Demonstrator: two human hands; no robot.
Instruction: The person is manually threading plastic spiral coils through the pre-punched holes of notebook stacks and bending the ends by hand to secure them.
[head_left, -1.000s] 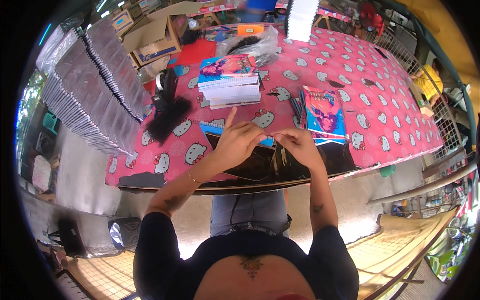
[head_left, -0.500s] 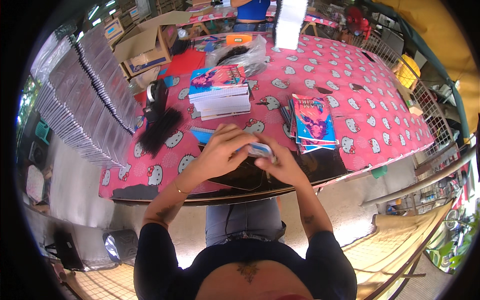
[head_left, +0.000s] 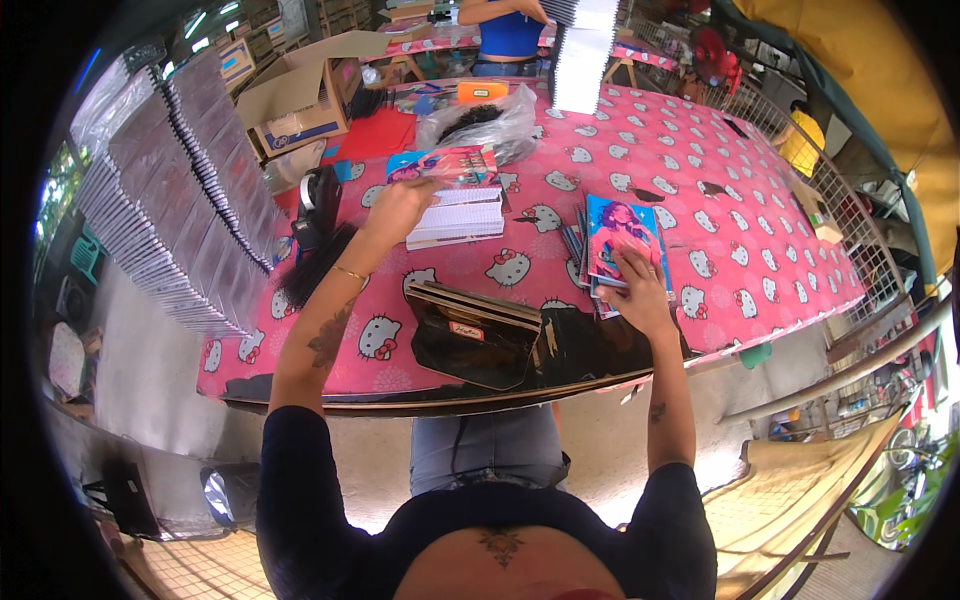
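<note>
My left hand [head_left: 402,208] reaches to the near left stack of notebooks [head_left: 455,218] and pinches the edge of its top colourful notebook [head_left: 455,160], which sits raised at the near side, showing white pages below. My right hand [head_left: 637,278] lies with fingers spread on the top blue-and-pink notebook [head_left: 618,225] of a smaller, uneven pile. Between my forearms a dark wooden block with a slotted top [head_left: 475,335] stands at the table's near edge.
Tall stacks of wire-bound pads in clear plastic [head_left: 165,200] rise at the left. Black wire bindings [head_left: 315,265] lie beside them. A cardboard box [head_left: 300,105], plastic bag [head_left: 490,125] and tall white stack [head_left: 580,65] are farther back. A co-worker in blue [head_left: 508,35] stands across the table.
My hands have parted from the notebook they held together over the wooden block. The left went forward to the left stack; the right moved right onto the pile, whose top notebook looks different.
</note>
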